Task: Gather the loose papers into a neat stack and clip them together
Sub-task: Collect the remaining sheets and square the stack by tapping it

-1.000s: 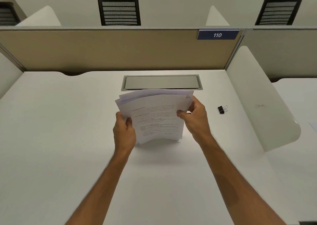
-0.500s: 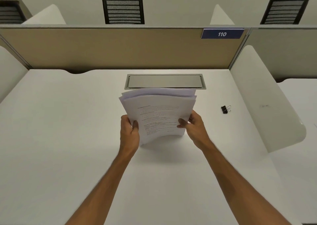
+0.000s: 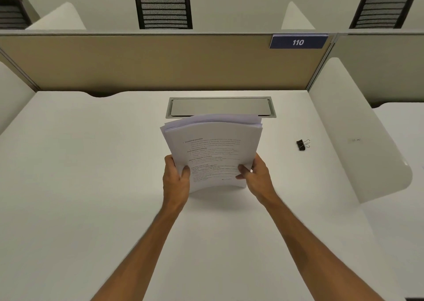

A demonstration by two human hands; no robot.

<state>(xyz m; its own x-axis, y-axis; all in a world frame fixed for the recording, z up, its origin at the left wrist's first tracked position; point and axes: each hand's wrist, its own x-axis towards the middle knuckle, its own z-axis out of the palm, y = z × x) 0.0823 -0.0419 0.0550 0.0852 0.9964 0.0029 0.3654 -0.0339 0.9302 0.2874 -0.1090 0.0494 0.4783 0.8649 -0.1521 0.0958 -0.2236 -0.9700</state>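
Papers (image 3: pixel 213 149): one stack, stood upright on its short lower edge at the centre of the worktop (image 3: pixel 91 163), long axis vertical, top edges uneven.
My left grip (image 3: pixel 175 179) and right grip (image 3: pixel 258 174): each clasps a lower side of the stack.
Binder clip (image 3: pixel 302 144): loose on the worktop, to my right, well apart; right grip nearer.
Surroundings: metal cable hatch (image 3: pixel 220 106) behind, tan partition (image 3: pixel 137 62), office chairs (image 3: pixel 163 8) beyond.

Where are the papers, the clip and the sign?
papers (image 3: pixel 215 144): head view, middle of the front sheet.
clip (image 3: pixel 300 145): head view, its black body.
sign (image 3: pixel 298 42): head view, on the number 110.
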